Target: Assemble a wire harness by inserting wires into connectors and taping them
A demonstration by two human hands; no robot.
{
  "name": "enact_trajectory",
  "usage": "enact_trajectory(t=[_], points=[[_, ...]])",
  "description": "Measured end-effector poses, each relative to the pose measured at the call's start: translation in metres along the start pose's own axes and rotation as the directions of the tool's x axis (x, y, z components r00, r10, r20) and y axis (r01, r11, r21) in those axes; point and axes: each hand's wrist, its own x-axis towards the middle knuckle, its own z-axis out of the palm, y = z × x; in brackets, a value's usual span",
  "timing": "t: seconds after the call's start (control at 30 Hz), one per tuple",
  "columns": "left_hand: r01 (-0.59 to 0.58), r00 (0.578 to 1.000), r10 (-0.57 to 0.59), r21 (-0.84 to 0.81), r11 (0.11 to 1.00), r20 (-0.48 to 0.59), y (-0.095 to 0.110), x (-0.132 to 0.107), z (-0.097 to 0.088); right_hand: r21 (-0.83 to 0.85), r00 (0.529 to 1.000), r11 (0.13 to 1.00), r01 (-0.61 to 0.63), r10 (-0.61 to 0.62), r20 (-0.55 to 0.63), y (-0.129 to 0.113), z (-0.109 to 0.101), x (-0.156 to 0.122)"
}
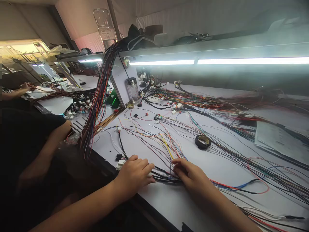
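Observation:
My left hand rests on the white bench near its front edge, fingers curled and closed around a bundle of thin coloured wires. My right hand sits just to the right, fingers bent down and pinching the same bundle. The wires run between both hands and fan out to the right and far side. A white connector lies by my left thumb.
A roll of black tape lies beyond my hands. A thick hanging wire loom drops at the left. A clear bottle stands at the back. Papers lie right. Another person's arm is at the left.

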Motion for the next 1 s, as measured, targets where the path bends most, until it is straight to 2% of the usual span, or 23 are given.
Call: enact_trajectory(t=[0.17,0.23,0.37,0.5,0.6,0.67,0.8,0.9,1.0], points=[[-0.002,0.999,0.005,-0.061,0.998,0.042,0.007,-0.009,0.01,-0.062,0.998,0.997,0.049,-0.047,0.029,0.0,-0.001,-0.001],[0.013,1.0,-0.01,-0.109,0.994,0.028,0.011,-0.013,0.012,-0.114,0.997,0.991,0.07,-0.065,0.048,-0.001,-0.002,-0.002],[0.134,0.99,-0.139,-0.262,0.956,-0.001,0.016,-0.019,0.012,-0.221,0.994,0.97,0.099,-0.088,0.057,-0.004,-0.003,-0.002],[0.229,0.973,-0.206,-0.367,0.901,0.103,0.012,-0.009,0.005,-0.297,0.993,0.948,0.113,-0.094,0.075,-0.003,0.001,-0.001],[0.288,0.955,-0.233,-0.385,0.877,0.183,0.005,0.006,0.002,-0.369,0.996,0.925,0.087,-0.076,0.043,-0.001,0.007,-0.003],[0.309,0.943,-0.23,-0.37,0.876,0.242,0.0,0.015,0.0,-0.39,0.994,0.914,0.106,-0.107,0.019,0.0,0.012,-0.004],[0.244,0.937,-0.147,-0.291,0.925,0.318,-0.003,0.029,-0.002,-0.351,0.99,0.929,0.115,-0.138,-0.041,0.002,0.017,-0.007],[0.141,0.956,-0.09,-0.167,0.976,0.28,0.001,0.032,-0.003,-0.358,0.988,0.927,0.116,-0.144,-0.052,0.003,0.018,-0.009],[0.095,0.971,-0.074,-0.081,0.992,0.228,-0.003,0.03,-0.005,-0.407,0.981,0.899,0.161,-0.19,-0.033,0.003,0.018,-0.009]])
